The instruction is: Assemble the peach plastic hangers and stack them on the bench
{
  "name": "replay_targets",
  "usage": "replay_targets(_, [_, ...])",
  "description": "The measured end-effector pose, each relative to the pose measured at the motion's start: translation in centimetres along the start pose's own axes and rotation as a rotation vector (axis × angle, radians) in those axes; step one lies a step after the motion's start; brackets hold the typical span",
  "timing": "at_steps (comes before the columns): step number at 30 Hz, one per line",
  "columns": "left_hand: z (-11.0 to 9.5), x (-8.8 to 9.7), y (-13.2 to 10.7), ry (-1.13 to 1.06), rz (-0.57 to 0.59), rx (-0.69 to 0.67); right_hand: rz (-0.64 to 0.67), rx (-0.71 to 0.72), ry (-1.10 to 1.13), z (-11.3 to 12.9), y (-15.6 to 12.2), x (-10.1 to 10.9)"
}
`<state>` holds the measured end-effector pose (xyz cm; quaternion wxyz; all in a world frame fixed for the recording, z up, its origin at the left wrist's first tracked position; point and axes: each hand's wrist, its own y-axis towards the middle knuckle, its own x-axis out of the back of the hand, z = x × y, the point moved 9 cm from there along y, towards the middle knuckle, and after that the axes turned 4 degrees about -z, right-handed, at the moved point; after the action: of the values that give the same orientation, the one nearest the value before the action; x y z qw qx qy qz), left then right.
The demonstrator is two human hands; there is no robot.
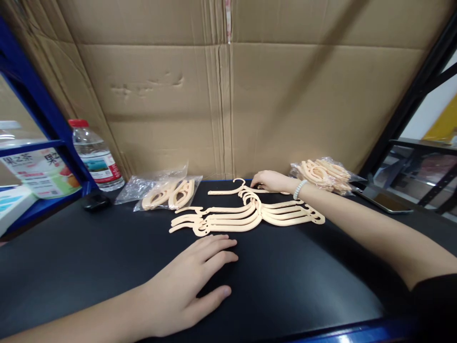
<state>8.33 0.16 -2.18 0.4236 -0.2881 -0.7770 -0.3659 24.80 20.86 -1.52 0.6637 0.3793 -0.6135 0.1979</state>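
My left hand [200, 276] lies on the black tabletop with its fingers spread, holding nothing. Just beyond its fingertips are several cream plastic folding hangers [232, 222], laid in an overlapping row with their arms out to both sides. Behind that row lies one more cream hanger [224, 192], its hook pointing left. Over the right side of this rear hanger, my right hand [272, 181] is bent down with its fingers curled on it; the fingertips are partly hidden. A pale beaded bracelet [299, 189] circles my right wrist.
Clear bags of folded hangers lie at the back left [167, 194] and back right [323, 175]. A red-capped water bottle [97, 159] stands left, near a small black object [95, 201]. A phone [385, 202] rests at right. A cardboard wall [160, 95] closes the back.
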Motion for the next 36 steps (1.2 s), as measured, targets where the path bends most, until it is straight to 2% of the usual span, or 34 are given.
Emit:
replay_targets(4, [0.3, -0.3, 0.0, 0.029, 0.063, -0.012, -0.043, -0.016, -0.001, 0.2, 0.2, 1.0])
replay_targets(9, [0.8, -0.4, -0.1, -0.010, 0.083, 0.057, -0.255, -0.069, 0.031, 1.4, -1.4, 5.5])
replay_targets(12, [1.2, -0.3, 0.0, -0.128, 0.044, 0.156, -0.449, -0.072, 0.114, 3.6, -3.3, 8.8])
replay_targets(14, [1.7, 0.0, 0.2, -0.248, -0.018, 0.234, -0.627, -0.015, 0.285, 6.0, -4.9, 10.9])
replay_targets(15, [2.0, 0.0, 0.4, -0.327, -0.049, 0.273, -0.672, 0.011, 0.359, 7.4, -5.6, 11.5])
replay_targets(17, [2.5, -0.1, 0.7, -0.534, -0.096, 0.336, -0.713, 0.063, 0.446, 10.4, -6.7, 11.9])
replay_targets(20, [2.8, -0.4, 1.3, -0.866, -0.146, 0.380, -0.758, 0.205, 0.412, 15.8, -8.2, 12.0])
replay_targets(23, [2.5, -0.2, 1.7, -1.008, -0.187, 0.361, -0.652, 0.385, 0.396, 20.2, -8.6, 10.6])
replay_targets(26, [2.4, 0.0, 1.7, -1.061, -0.214, 0.350, -0.581, 0.506, 0.377, 22.3, -8.6, 9.5])
replay_targets(29, [3.2, -0.2, 1.3, -1.096, -0.258, 0.410, -0.505, 0.542, 0.401, 22.5, -8.0, 8.9])
replay_targets(31, [3.7, -0.2, 1.1, -1.079, -0.287, 0.443, -0.481, 0.533, 0.419, 21.6, -7.6, 9.2])
replay_targets(33, [4.1, -0.1, 0.9, -1.053, -0.312, 0.474, -0.541, 0.478, 0.398, 19.6, -7.3, 10.0])
replay_targets(35, [4.4, -0.2, 0.7, -1.044, -0.330, 0.509, -0.615, 0.371, 0.333, 16.4, -6.8, 10.7])
replay_targets(36, [4.5, -0.2, 0.7, -1.048, -0.334, 0.523, -0.592, 0.306, 0.291, 14.6, -6.2, 10.4])
